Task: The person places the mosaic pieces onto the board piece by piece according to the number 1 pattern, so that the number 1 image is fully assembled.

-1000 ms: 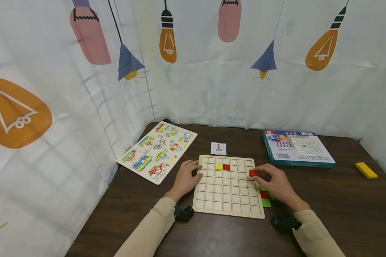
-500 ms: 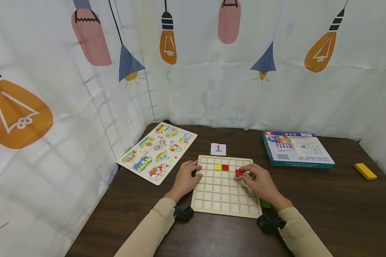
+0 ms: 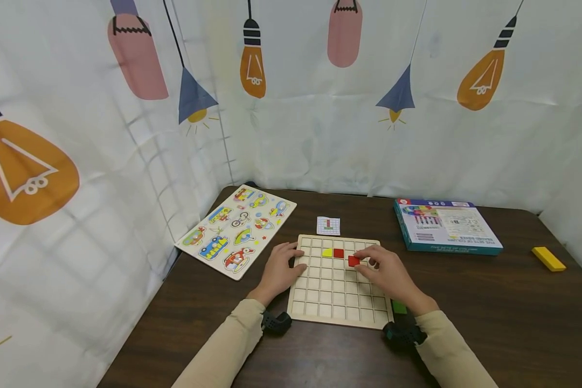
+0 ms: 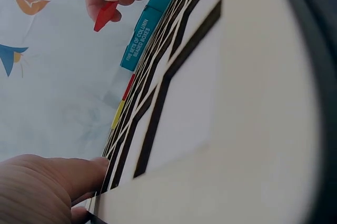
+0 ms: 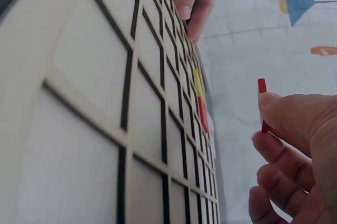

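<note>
While right hand [image 3: 388, 274] pinches red tile [image 3: 353, 262], laid red square [image 3: 338, 253] sits near tile, toward ten o'clock; left hand [image 3: 278, 274], loose, farther off, touches grid board [image 3: 338, 298].

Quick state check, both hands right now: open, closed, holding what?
Left hand: open, touching the left edge of the board.
Right hand: closed, pinching a red tile above the board.

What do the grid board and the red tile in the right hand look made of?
Grid board: probably plywood or other wood, matte, judging by its pale tan frame. Red tile: perhaps painted wood or plastic; its smooth, even red shows no grain to settle it.
</note>
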`<action>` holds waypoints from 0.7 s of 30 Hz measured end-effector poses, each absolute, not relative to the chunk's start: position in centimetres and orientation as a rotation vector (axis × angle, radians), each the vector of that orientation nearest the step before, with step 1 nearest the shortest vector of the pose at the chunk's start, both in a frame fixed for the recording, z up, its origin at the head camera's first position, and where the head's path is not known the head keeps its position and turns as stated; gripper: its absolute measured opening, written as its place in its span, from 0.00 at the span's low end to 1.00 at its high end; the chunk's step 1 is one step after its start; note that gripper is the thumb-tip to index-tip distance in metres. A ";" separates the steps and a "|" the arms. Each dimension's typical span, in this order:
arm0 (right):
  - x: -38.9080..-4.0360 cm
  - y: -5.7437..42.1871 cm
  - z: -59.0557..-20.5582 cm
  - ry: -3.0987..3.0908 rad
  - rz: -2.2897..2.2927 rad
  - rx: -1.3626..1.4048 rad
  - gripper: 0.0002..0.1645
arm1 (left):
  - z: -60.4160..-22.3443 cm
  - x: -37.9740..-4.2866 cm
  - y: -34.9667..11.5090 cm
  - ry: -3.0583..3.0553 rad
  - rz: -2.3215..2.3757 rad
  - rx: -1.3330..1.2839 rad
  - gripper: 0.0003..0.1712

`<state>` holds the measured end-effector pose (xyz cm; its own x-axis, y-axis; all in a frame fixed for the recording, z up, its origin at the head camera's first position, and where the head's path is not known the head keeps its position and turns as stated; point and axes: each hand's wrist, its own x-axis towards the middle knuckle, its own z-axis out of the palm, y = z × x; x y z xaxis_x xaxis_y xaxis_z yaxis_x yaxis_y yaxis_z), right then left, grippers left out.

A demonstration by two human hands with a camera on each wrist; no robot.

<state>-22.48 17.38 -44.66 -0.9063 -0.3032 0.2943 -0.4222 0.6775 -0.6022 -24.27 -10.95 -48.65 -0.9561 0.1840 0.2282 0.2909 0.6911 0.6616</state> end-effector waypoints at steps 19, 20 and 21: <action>-23.5 15.0 -44.9 -2.760 1.060 0.653 0.14 | -48.5 -24.3 -10.5 -2.750 -1.057 -0.327 0.17; -23.5 15.0 -45.1 -2.760 1.056 0.662 0.14 | -48.5 -24.3 -10.5 -2.753 -1.052 -0.322 0.16; -23.6 15.0 -45.2 -2.761 1.051 0.667 0.13 | -48.5 -24.3 -10.4 -2.753 -1.046 -0.321 0.16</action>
<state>-23.57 14.98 -45.18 -0.8969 -0.3613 0.2550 -0.4394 0.6632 -0.6059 -24.30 -10.42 -48.55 -0.9606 0.1368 0.2419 0.2629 0.7295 0.6314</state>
